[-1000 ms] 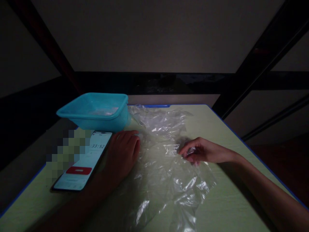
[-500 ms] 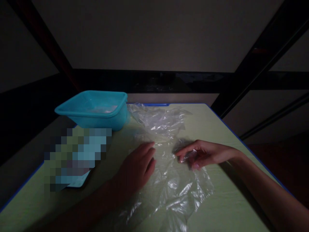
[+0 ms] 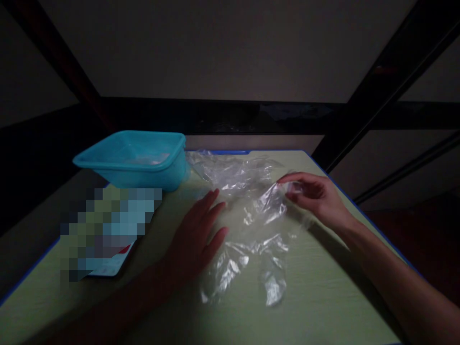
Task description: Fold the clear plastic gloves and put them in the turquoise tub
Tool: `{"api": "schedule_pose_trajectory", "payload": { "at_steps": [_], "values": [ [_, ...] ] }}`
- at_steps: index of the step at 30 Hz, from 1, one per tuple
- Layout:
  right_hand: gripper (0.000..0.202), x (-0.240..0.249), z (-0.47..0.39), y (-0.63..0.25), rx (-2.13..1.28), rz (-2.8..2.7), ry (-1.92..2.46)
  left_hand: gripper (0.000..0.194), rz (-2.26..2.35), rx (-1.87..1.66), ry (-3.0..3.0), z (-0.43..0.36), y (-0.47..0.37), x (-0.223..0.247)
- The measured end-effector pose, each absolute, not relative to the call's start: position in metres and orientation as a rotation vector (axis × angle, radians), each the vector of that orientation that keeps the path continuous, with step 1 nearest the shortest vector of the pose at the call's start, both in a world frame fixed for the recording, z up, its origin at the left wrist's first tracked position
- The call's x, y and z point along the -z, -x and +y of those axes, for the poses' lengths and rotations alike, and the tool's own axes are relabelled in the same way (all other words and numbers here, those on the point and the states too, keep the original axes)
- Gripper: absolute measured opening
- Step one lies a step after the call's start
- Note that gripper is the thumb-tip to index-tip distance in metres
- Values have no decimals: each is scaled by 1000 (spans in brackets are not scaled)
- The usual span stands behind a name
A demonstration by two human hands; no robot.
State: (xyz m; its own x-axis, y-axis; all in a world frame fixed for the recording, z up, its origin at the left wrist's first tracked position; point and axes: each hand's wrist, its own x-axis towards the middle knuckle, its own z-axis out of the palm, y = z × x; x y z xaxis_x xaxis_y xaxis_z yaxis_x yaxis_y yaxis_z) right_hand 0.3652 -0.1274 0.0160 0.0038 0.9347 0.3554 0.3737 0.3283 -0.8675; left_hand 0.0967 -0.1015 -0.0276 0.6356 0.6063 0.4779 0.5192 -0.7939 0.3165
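Note:
A crumpled clear plastic bag (image 3: 266, 244) spreads over the middle of the table, its near end showing two handle-like flaps. My right hand (image 3: 312, 194) pinches its right side between thumb and fingers and holds that part raised off the surface. At the bag's left edge my left hand (image 3: 196, 230) lies with fingers spread; whether the fingertips press on the plastic I cannot tell. Behind it, more thin clear plastic (image 3: 233, 172) lies wrinkled near the far edge, and where one piece ends and the other begins is unclear.
A turquoise plastic basin (image 3: 143, 177) stands at the back left with something pale inside. In front of it lies a flat light-blue object (image 3: 108, 266), mostly blurred out. The pale green table (image 3: 334, 297) has a blue rim, with a wall behind it.
My right hand has moved up and away, closing on the plastic bag and lifting its side. The bag's near end has drawn farther from me. My left hand's fingers have spread.

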Motion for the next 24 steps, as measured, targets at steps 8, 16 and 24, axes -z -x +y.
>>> {"api": "schedule_pose_trajectory", "payload": {
  "at_steps": [8,16,24],
  "values": [
    [47,-43,-157,-358,726,-1594,1107,23,994,-1143,-2253,-98,-101,19],
    [20,-13,-180,-286,272,-2694,875,31,961,-921,-1279,-88,-109,19],
    [42,-15,-193,-279,-715,-2560,937,47,683,-766,-1509,-87,-107,31]
  ]
}}
